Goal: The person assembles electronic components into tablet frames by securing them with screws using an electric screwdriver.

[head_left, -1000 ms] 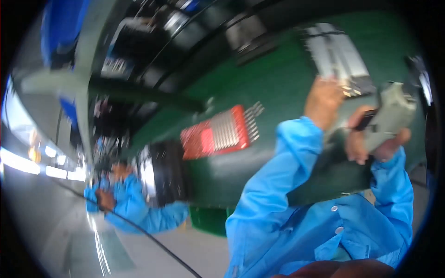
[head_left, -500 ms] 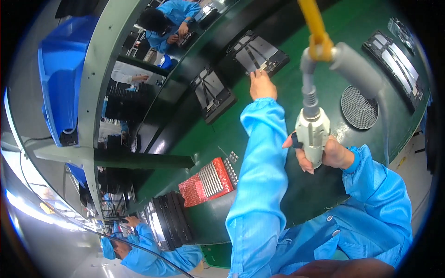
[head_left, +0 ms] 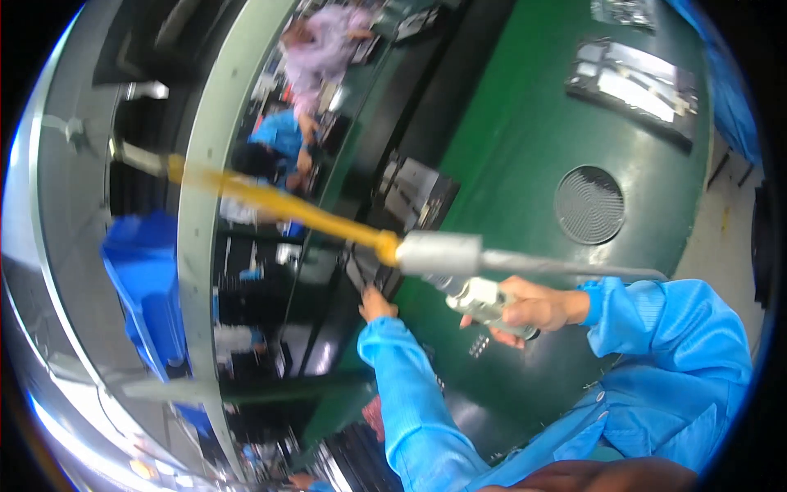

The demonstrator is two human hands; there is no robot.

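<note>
The unit (head_left: 363, 269) is lying on the worktop (head_left: 512, 156), ahead and to the left of the wearer, and is sitting just beyond the fingertips of the left hand (head_left: 379, 307). The left hand is therefore being the nearer of the two hands; the right hand (head_left: 537, 307) is standing well apart from the unit, off to its right and slightly lower in view. The left fingers are appearing to meet the unit's near edge, but blur is hiding the contact, and whether they are pinching or merely resting cannot be told. The right hand is wrapping its fingers around the tool (head_left: 485, 302), whose long axis is slanting from upper left to lower right; its upper-left end is pointing broadly toward the unit. Which end is carrying the bit cannot be told. A yellow strap (head_left: 299, 213) and a grey sleeve (head_left: 439, 253) are crossing between the viewer and the worktop, the strap partly covering the unit, so its long axis is not reading clearly. A second unit (head_left: 420, 193) is lying just beyond it, up and to the right, while a round mat (head_left: 590, 205) is resting farther right, beyond the right hand
</note>
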